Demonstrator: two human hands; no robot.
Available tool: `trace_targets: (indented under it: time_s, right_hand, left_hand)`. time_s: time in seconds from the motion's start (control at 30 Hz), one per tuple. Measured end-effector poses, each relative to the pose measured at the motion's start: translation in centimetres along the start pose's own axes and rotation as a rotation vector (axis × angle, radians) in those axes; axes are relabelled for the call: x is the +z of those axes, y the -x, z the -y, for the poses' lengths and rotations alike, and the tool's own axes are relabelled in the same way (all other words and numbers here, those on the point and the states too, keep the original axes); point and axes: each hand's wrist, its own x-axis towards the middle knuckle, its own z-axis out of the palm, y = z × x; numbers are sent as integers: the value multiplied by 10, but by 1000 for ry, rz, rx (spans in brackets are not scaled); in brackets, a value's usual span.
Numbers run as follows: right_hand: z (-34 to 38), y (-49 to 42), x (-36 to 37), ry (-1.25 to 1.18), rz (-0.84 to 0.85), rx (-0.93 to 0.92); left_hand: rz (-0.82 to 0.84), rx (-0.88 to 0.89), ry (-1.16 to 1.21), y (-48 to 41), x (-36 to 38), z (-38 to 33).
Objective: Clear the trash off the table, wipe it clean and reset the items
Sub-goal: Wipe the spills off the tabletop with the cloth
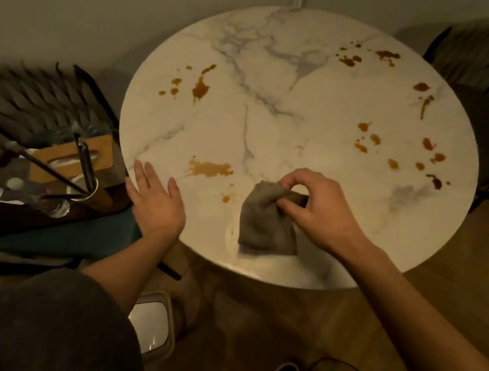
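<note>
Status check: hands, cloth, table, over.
Right hand pinches grey cloth on table. Left hand open at table edge. Brown spills across top, not yet wiped. Nothing in cloth's way.

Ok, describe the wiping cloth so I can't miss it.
Start at the round marble table. Near its front edge, the right hand pinches a crumpled grey-brown cloth. It is the only fabric on the top; all around it are flat amber stains.

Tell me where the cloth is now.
In the head view, the grey cloth sits on the marble table by its near edge, pinched at the top by the right hand, a brown spill up-left of it.
</note>
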Motion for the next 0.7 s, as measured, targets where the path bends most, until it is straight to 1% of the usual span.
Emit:
trace_targets:
  time_s: [0.07,0.1,0.17,0.2,0.23,0.27,0.3,0.33,0.37,0.43,0.47,0.5,0.53,0.57,0.63,0.67,0.7]
  right_hand:
    - [10,-13,-26,-17,4,8]
    - [16,-17,-35,3,-27,-13]
    - [25,-16,-36,72,-106,-75]
    - [28,-11,-29,114,-93,-112]
    - [27,-3,-18,146,-2,-138]
    - [26,8,-7,163,165,-132]
    - [22,20,2,175,348,-94]
    - [15,31,8,170,454,-46]
    - [6,39,13,144,440,-12]
    - [-10,46,27,137,155,55]
    - [-13,45,40,190,55,121]
    - [-13,40,57,272,49,210]
    - [-11,35,79,370,86,279]
    - [-6,28,103,465,111,288]
    - [3,17,136,554,79,207]
    - [2,12,142,566,101,127]
    - [-4,12,139,597,170,14]
  left_hand:
    - [-5,6,4,1,0,0]
    - [-10,8,3,2,-1,1]
    - [-17,12,-2,2,-1,2]
    - [-20,12,-3,1,0,2]
    - [-21,8,-3,1,0,3]
    - [-23,4,-4,0,1,4]
    - [-27,4,-7,0,1,5]
    - [-32,8,-8,0,2,5]
    - [-36,13,-7,-1,3,6]
    - [-40,23,2,-3,5,6]
    - [-41,28,3,-3,5,7]
    - [-43,29,3,-3,6,7]
    - [-46,27,3,-2,6,8]
    - [-51,24,1,-2,6,9]
    - [-52,31,-8,-2,6,8]
    - [-53,32,-6,-3,7,8]
    - [-57,35,-3,-2,8,6]
